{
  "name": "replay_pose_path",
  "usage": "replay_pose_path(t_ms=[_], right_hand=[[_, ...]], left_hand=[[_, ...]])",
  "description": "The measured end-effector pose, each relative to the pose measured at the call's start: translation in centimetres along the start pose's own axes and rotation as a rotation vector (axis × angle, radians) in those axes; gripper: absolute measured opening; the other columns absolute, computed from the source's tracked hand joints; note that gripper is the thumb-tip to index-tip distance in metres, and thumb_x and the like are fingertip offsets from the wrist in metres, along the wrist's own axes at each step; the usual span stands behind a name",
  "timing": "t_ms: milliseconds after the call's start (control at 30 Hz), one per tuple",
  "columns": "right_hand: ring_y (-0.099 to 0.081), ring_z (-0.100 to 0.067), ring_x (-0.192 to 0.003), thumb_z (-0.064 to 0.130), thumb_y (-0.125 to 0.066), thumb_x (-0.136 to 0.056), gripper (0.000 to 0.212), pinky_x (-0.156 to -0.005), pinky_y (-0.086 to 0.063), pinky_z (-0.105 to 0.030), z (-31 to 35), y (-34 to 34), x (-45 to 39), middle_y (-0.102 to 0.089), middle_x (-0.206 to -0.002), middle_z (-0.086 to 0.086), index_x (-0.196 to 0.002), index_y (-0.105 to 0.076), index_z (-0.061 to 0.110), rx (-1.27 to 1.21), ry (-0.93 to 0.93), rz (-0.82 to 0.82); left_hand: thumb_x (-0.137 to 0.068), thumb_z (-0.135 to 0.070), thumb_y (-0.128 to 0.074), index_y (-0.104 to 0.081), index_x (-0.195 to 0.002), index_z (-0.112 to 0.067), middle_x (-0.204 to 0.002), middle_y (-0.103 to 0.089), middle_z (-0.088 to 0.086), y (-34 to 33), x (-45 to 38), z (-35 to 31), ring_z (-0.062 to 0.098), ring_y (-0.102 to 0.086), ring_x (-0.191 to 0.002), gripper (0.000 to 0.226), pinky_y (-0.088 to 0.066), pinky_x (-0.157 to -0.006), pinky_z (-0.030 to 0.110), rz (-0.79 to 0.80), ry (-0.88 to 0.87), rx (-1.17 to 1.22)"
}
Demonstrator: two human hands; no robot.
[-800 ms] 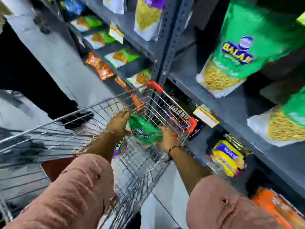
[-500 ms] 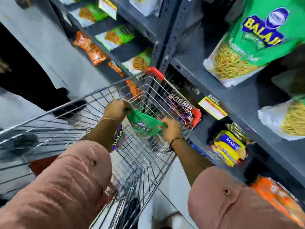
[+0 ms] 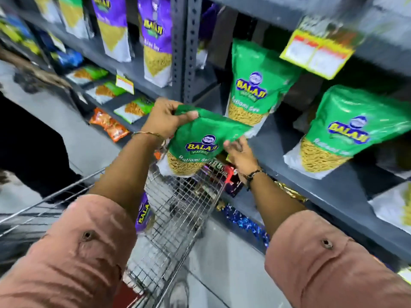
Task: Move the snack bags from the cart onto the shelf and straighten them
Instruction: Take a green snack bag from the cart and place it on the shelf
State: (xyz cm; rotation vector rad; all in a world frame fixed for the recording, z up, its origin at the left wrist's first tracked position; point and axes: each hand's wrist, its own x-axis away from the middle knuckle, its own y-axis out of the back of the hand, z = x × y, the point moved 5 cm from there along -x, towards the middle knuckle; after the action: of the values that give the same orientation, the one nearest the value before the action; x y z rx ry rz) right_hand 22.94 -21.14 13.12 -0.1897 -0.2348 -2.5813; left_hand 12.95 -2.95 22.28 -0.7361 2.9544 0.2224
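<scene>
Setting: a shop aisle is seen, with a grey metal shelf (image 3: 311, 174) along the right side and a pale floor below.
Held bag: a green snack bag (image 3: 200, 143) is held in the air above the cart's far end, just in front of the shelf edge.
Bag axis: its long axis runs from upper right to lower left; the green top end is pointed toward the shelf, and the clear bottom end with the yellow snack is tipped down toward the cart.
Left hand (image 3: 166, 116): the bag's upper left corner is pinched between thumb and fingers.
Right hand (image 3: 240, 154): the fingers are laid loosely against the bag's right edge; a firm grip cannot be told, as the view is blurred there.
Cart (image 3: 182, 210): a wire cart is seen beneath the bag, with a purple bag (image 3: 143, 215) lying inside it beside the left forearm.
Shelved bags: two matching green bags are stood upright on the shelf, one (image 3: 255, 85) just behind the held bag and one (image 3: 347, 130) further right.
Price tag (image 3: 318, 55): a yellow label is hung from the shelf edge above.
</scene>
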Motion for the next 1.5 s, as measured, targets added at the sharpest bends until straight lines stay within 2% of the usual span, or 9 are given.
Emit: replay_pose_path(t_ms=[167, 300, 567, 633, 767, 1033, 1200, 1333, 1500], right_hand=[[-0.051, -0.022, -0.117, -0.004, -0.069, -0.079, 0.07, -0.098, -0.043, -0.021, 6.2, 3.0, 4.1, -0.051, -0.122, -0.017, -0.136, -0.029, -0.01, -0.028, 0.093, 0.117], [-0.066, -0.002, -0.057, -0.006, -0.075, -0.065, 0.036, -0.059, -0.057, -0.015, 13.6, 6.1, 6.8, -0.07, -0.064, -0.002, -0.091, -0.058, 0.012, -0.128, 0.282, 0.117], [-0.063, -0.033, -0.107, 0.014, -0.082, -0.065, 0.047, -0.099, -0.047, -0.059, 26.8, 17.9, 13.0, -0.065, -0.117, -0.021, -0.108, -0.066, 0.009, -0.235, 0.582, -0.038], [-0.061, -0.035, -0.114, 0.03, -0.09, -0.049, 0.086, -0.098, -0.049, -0.057, 29.5, 22.0, 15.0, -0.062, -0.126, -0.021, -0.124, -0.055, 0.005, -0.237, 0.603, -0.165], [-0.069, -0.033, -0.099, 0.027, -0.09, -0.05, 0.064, -0.09, -0.055, -0.054, 33.2, 30.9, 18.6, -0.073, -0.106, -0.015, -0.106, -0.067, 0.008, -0.215, 0.698, -0.29], [-0.062, -0.03, -0.114, 0.053, -0.093, -0.027, 0.126, -0.104, -0.047, -0.049, 32.6, 46.6, 21.7, -0.063, -0.127, -0.016, -0.132, -0.046, 0.003, -0.071, 0.637, -0.606], [-0.063, -0.027, -0.111, 0.041, -0.091, -0.048, 0.098, -0.101, -0.05, -0.049, 30.4, 52.9, 22.2, -0.065, -0.123, -0.013, -0.129, -0.048, 0.006, -0.026, 0.634, -0.721], [-0.063, -0.023, -0.106, 0.02, -0.086, -0.064, 0.074, -0.096, -0.052, -0.039, 25.9, 56.2, 21.4, -0.063, -0.124, -0.013, -0.123, -0.042, 0.009, 0.068, 0.526, -0.681], [-0.058, -0.019, -0.114, 0.009, -0.085, -0.064, 0.076, -0.1, -0.048, -0.035, 21.9, 58.5, 20.9, -0.057, -0.131, -0.01, -0.125, -0.041, 0.013, 0.16, 0.47, -0.592]], left_hand=[[-0.076, -0.009, -0.07, -0.075, -0.067, -0.018, -0.062, -0.073, -0.01, -2.7, 0.2, -12.6, 0.004, -0.065, -0.059, 0.013, -0.056, -0.06, 0.021, 0.001, -0.238, 0.025], [-0.074, -0.016, -0.072, -0.07, -0.08, -0.002, -0.069, -0.073, -0.001, -5.4, 0.9, -21.2, 0.017, -0.062, -0.072, 0.015, -0.054, -0.073, 0.035, -0.051, -0.379, 0.089], [-0.089, -0.024, -0.057, -0.07, -0.083, -0.013, -0.069, -0.074, -0.015, -14.1, 2.5, -33.9, -0.001, -0.066, -0.064, 0.018, -0.054, -0.065, 0.018, 0.091, -0.49, 0.242], [-0.091, -0.028, -0.052, -0.066, -0.1, -0.009, -0.068, -0.073, -0.019, -17.0, 2.6, -34.8, -0.004, -0.065, -0.065, 0.024, -0.052, -0.069, 0.017, 0.176, -0.465, 0.163], [-0.084, -0.004, -0.059, -0.06, -0.105, -0.01, -0.068, -0.073, -0.022, -25.6, 3.6, -35.0, -0.008, -0.065, -0.064, 0.022, -0.05, -0.059, 0.008, 0.47, -0.452, 0.013], [-0.064, 0.009, -0.075, -0.046, -0.126, -0.003, -0.118, -0.064, 0.016, -42.2, 3.6, -35.8, 0.019, -0.067, -0.095, 0.07, -0.057, -0.079, 0.025, 0.582, -0.397, 0.17], [-0.063, 0.013, -0.073, -0.046, -0.124, -0.001, -0.116, -0.063, 0.016, -50.4, 2.2, -35.1, 0.026, -0.062, -0.1, 0.068, -0.053, -0.088, 0.038, 0.57, -0.357, 0.243], [-0.067, 0.011, -0.071, -0.048, -0.11, -0.009, -0.097, -0.065, 0.006, -55.0, 1.3, -33.2, 0.014, -0.065, -0.083, 0.053, -0.057, -0.069, 0.018, 0.525, -0.339, 0.334], [-0.065, 0.003, -0.078, -0.047, -0.116, -0.014, -0.107, -0.065, -0.002, -57.2, -0.1, -32.0, 0.003, -0.062, -0.092, 0.062, -0.053, -0.081, 0.017, 0.648, -0.399, 0.185]])
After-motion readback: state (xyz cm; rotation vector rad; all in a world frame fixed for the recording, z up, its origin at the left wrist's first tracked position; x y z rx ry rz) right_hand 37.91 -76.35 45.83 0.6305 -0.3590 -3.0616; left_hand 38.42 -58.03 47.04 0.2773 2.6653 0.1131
